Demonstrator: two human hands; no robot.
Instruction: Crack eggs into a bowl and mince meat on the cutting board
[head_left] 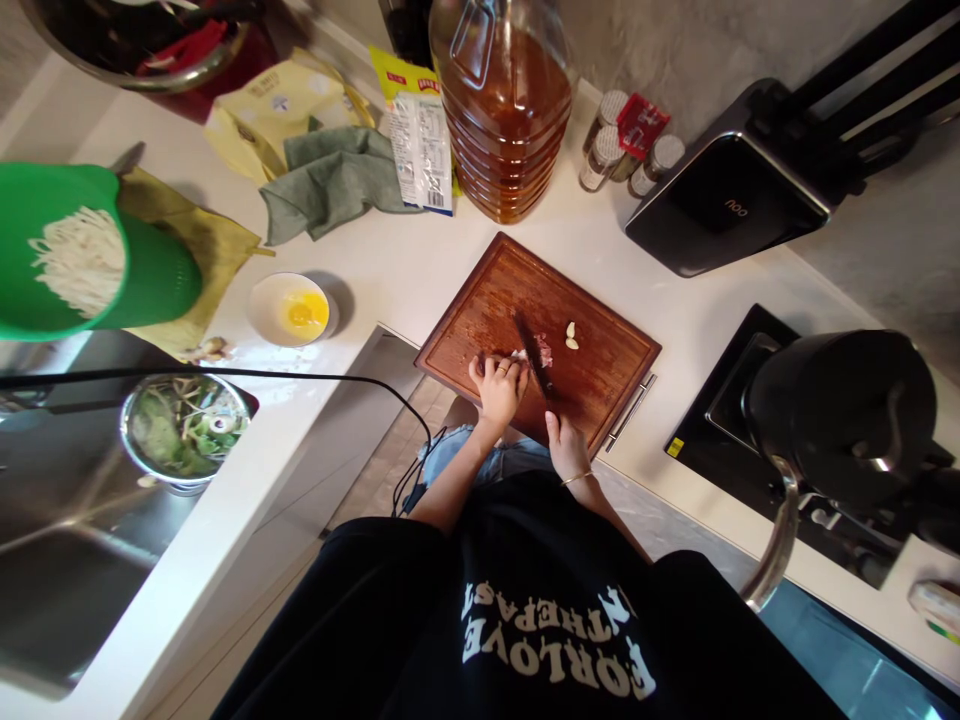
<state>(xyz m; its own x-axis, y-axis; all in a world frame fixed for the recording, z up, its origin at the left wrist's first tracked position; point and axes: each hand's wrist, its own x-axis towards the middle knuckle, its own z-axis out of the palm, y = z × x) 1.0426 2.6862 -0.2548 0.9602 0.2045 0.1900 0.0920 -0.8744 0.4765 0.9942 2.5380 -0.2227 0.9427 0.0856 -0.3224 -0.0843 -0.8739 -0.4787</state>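
On the wooden cutting board [487, 290], my right hand [568, 448] is wrapped round the handle of a kitchen knife [533, 352], whose dark blade points away from me. My left hand [499, 388] rests on the board to the left of the blade, fingers bent and pressed down over a small pale piece that they mostly hide. Finely cut pinkish bits [544, 352] lie along the right side of the blade. Two peeled garlic cloves [571, 336] sit further right. Small wet scraps dot the board's left part.
A bowl with egg yolk [303, 313] stands left of the board, and a large oil jug [506, 120] behind it. A knife block [731, 190] and a dark pot [840, 410] are at right. A black cable [300, 375] crosses the sink side, near a green basket [161, 270].
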